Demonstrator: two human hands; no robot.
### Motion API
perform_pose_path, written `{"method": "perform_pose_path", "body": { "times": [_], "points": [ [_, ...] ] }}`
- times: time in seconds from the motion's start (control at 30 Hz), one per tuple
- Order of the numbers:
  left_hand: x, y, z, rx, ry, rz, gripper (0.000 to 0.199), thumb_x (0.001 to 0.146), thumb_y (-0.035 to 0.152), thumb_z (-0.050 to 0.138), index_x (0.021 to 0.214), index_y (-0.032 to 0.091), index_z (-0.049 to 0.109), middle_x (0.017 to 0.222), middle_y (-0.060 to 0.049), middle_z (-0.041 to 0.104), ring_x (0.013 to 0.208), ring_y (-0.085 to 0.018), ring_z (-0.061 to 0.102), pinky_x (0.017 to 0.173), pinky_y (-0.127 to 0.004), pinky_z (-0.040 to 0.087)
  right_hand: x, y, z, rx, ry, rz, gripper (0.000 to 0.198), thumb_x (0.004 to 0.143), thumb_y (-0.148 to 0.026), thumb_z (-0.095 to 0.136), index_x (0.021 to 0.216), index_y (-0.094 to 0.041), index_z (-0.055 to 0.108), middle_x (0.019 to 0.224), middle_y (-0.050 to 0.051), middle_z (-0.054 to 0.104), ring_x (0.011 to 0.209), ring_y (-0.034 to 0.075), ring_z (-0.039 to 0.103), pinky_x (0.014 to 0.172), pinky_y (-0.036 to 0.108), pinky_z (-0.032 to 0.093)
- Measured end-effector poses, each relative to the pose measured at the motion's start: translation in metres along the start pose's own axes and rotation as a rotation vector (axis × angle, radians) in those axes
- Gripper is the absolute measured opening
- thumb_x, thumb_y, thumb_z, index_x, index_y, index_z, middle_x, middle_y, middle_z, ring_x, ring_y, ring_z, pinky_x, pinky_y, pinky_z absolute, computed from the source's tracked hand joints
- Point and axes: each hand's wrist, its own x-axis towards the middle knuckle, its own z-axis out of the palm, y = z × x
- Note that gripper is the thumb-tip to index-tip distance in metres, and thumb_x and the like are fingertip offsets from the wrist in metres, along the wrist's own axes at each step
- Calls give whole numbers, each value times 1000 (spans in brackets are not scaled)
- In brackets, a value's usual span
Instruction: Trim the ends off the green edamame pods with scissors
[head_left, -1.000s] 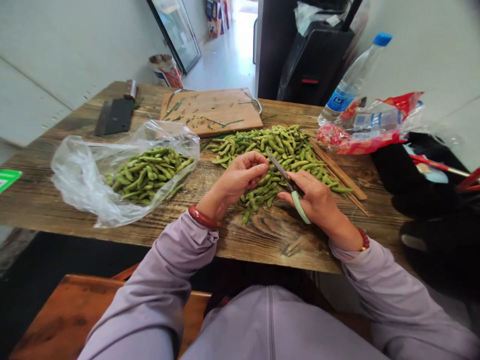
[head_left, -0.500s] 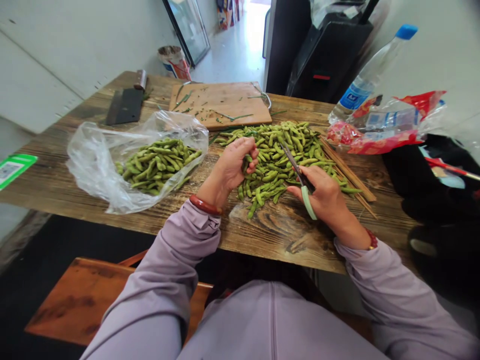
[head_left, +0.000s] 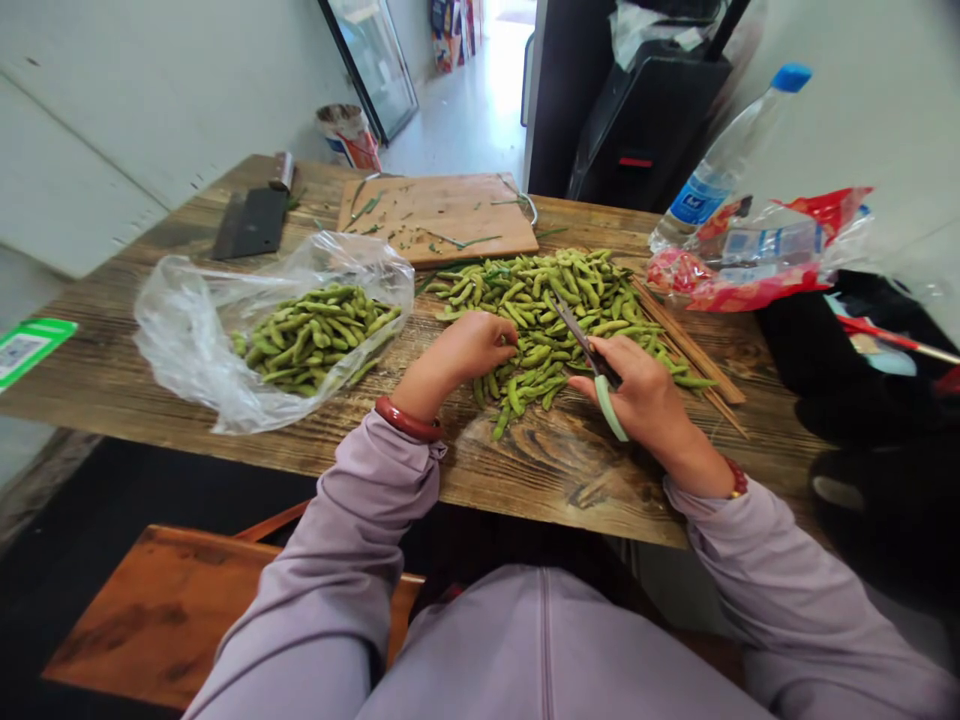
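Note:
My right hand (head_left: pixel 634 390) is closed around scissors (head_left: pixel 604 385) with pale green handles. The blades point up and left over a loose pile of green edamame pods (head_left: pixel 570 280) on the wooden table. My left hand (head_left: pixel 472 355) rests at the pile's left edge with its back turned up. Its fingers are curled down and closed among the pods, and whatever they hold is hidden beneath them. To the left, a clear plastic bag (head_left: pixel 202 330) lies spread out with more edamame pods (head_left: pixel 319 335) heaped on it.
Behind the pile lies a cutting board (head_left: pixel 442 205) with green scraps; a cleaver (head_left: pixel 251 220) is at far left. Wooden chopsticks (head_left: pixel 694 350) flank the pile's right side. A water bottle (head_left: pixel 697 195) and a red plastic packet (head_left: pixel 757 285) stand further right.
My left hand has turned palm down and lowered to the pile; the pod seen in it before is out of sight. My right hand with the scissors has barely moved.

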Motion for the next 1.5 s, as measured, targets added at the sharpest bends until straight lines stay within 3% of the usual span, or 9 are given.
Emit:
{"method": "perform_pose_path", "body": {
  "times": [0.17, 0.33, 0.47, 0.57, 0.73, 0.9, 1.03, 1.27, 1.5],
  "points": [
    [4, 4, 5, -99, 146, 49, 10, 76, 13, 64, 74, 16, 74, 73, -4, 67, 70, -16, 55, 71, -28, 42, 0, -1, 0, 2, 7, 5, 42, 93, -46, 65, 126, -22, 62, 107, 12, 70, 98, 30, 69, 85, 44, 59],
    [2, 12, 3, -619, 287, 36, 7, 77, 21, 70, 73, 15, 69, 73, -2, 64, 69, -12, 53, 67, -24, 41, 1, -1, 0, 17, 4, 12, 41, 92, -42, 66, 128, -22, 61, 108, 13, 70, 99, 30, 69, 86, 46, 59],
    [-6, 20, 1, -1006, 185, -40, 23, 77, 35, 76, 82, 15, 65, 70, 1, 60, 55, -7, 42, 50, -20, 30, 1, -3, -2, 31, -1, 13, 42, 92, -39, 68, 129, -22, 60, 109, 12, 70, 98, 29, 68, 86, 45, 58],
    [-9, 25, 2, -1154, 97, -85, 30, 75, 40, 79, 85, 16, 63, 72, 1, 61, 49, -4, 38, 43, -19, 22, 2, -6, -4, 27, -18, 19, 43, 91, -36, 69, 129, -20, 60, 107, 12, 69, 93, 28, 68, 83, 43, 58],
    [-8, 29, 6, -1201, 81, -100, 32, 71, 37, 83, 85, 15, 66, 70, 2, 57, 50, -4, 40, 43, -18, 24, 2, -8, -4, 32, -56, 29, 48, 87, -36, 72, 130, -19, 60, 105, 11, 67, 86, 27, 67, 78, 42, 58],
    [-8, 30, 12, -1144, 65, -54, 29, 73, 38, 82, 87, 15, 71, 63, 3, 53, 49, -5, 38, 44, -20, 26, 2, -6, -1, 35, -89, 19, 51, 86, -37, 73, 132, -21, 58, 108, 11, 66, 92, 28, 67, 81, 44, 59],
    [-9, 34, 16, -1099, 42, -37, 28, 75, 39, 81, 88, 15, 74, 63, 2, 55, 49, -5, 37, 44, -21, 24, 2, -8, -1, 43, -88, 12, 51, 86, -37, 73, 132, -20, 59, 106, 11, 66, 90, 28, 67, 79, 43, 59],
    [-10, 43, 17, -1112, 75, 24, 22, 75, 36, 81, 82, 16, 75, 66, 0, 62, 64, -11, 54, 56, -21, 39, 3, -10, -1, 63, -81, 21, 50, 85, -38, 74, 130, -22, 59, 107, 11, 65, 92, 28, 67, 79, 43, 59],
    [-10, 46, 17, -1143, 86, 38, 22, 76, 37, 81, 80, 16, 75, 76, -2, 67, 69, -11, 57, 60, -22, 43, 3, -9, -2, 61, -88, 0, 52, 83, -37, 76, 128, -20, 59, 107, 12, 65, 92, 29, 66, 79, 44, 58]
  ]
}}
